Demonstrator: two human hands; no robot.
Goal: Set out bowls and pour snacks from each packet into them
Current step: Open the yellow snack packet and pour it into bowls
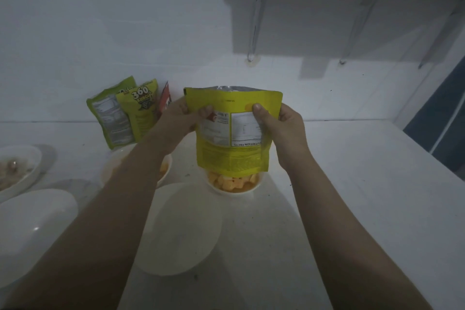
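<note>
Our left hand and right hand pinch the inverted yellow packet at its side edges. We judge it light, limp and slick; we grip near the corners.

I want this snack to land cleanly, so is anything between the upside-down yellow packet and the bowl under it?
Nothing visible. Both hands, left and right, hold the yellow packet directly over the bowl, already holding orange pieces.

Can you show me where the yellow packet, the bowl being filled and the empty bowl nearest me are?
yellow packet (234,158): head view, lower back panel.
bowl with orange snacks (235,190): head view, near rim.
empty bowl (186,229): head view, inside wall.
</note>
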